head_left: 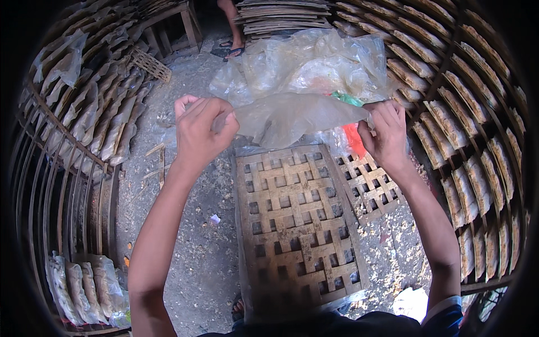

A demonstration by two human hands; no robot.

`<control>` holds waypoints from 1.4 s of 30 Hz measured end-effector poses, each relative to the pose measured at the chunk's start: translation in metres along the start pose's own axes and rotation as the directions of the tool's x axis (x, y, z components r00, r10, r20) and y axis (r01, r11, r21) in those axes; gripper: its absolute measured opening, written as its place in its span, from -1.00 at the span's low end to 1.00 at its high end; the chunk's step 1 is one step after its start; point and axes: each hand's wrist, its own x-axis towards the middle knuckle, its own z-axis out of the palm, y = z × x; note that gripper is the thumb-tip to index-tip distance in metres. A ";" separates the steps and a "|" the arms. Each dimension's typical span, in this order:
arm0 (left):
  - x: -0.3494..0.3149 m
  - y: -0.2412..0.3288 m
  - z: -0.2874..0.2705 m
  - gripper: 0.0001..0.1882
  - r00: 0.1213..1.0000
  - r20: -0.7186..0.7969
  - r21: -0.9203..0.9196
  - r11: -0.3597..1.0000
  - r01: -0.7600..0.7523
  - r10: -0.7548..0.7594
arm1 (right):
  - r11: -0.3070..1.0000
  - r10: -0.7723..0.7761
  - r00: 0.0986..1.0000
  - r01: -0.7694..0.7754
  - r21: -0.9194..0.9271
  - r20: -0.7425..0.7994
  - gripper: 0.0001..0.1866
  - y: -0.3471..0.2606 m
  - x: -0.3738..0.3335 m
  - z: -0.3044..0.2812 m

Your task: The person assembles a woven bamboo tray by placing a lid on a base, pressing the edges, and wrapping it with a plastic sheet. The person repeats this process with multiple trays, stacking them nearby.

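Observation:
A cloudy clear plastic sheet (pixel 297 117) is stretched between my two hands above the far end of a woven bamboo tray (pixel 296 224). My left hand (pixel 203 128) pinches one end, thumb against fingers. The other end is gripped by my right hand (pixel 384 130), whose fingers are curled closed. The tray lies flat, its open lattice facing up, with plastic showing along its edges. A second bamboo lattice (pixel 371 185) is partly tucked beside it, below my right hand. Red-orange plastic (pixel 353 140) and a bit of green plastic (pixel 347 99) show behind the sheet.
Crumpled clear plastic (pixel 306 62) is heaped farther away. Racks of filled trays (pixel 466 118) rise at right; more plastic-covered trays (pixel 95 106) stand at left above slatted bars (pixel 62 196). Stacked flat boards (pixel 283 17) and another person's foot (pixel 234 51) are at the back. Crumbs litter the floor (pixel 191 224).

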 end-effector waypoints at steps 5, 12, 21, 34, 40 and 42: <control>-0.060 0.035 -0.060 -0.76 0.925 0.337 -0.107 0.983 -0.150 0.178 | 0.998 -0.055 0.991 0.056 -0.001 0.122 -0.69 -0.034 -0.087 -0.045; -0.149 0.099 -0.072 -0.90 0.566 0.733 -0.415 0.907 -0.067 0.377 | 0.984 -0.018 0.898 -0.063 0.169 0.440 -0.61 -0.094 -0.199 -0.060; -0.227 0.153 -0.048 -0.89 0.330 0.782 -0.560 0.829 -0.003 0.529 | 0.948 -0.001 0.683 -0.232 0.218 0.731 -0.42 -0.124 -0.279 -0.088; -0.251 0.158 -0.071 -0.68 0.285 0.807 -0.591 0.703 0.395 0.518 | 0.822 0.189 0.663 -0.510 0.252 0.724 -0.48 -0.158 -0.285 -0.116; -0.249 0.087 -0.036 -0.67 0.610 0.769 -0.193 0.841 0.505 -0.189 | 0.667 0.316 0.603 -0.690 0.281 0.733 -0.54 -0.154 -0.288 -0.130; -0.255 0.052 -0.018 -0.59 0.596 0.660 0.005 0.795 0.606 -0.458 | 0.666 0.460 0.601 -0.720 0.194 0.653 -0.62 -0.156 -0.288 -0.119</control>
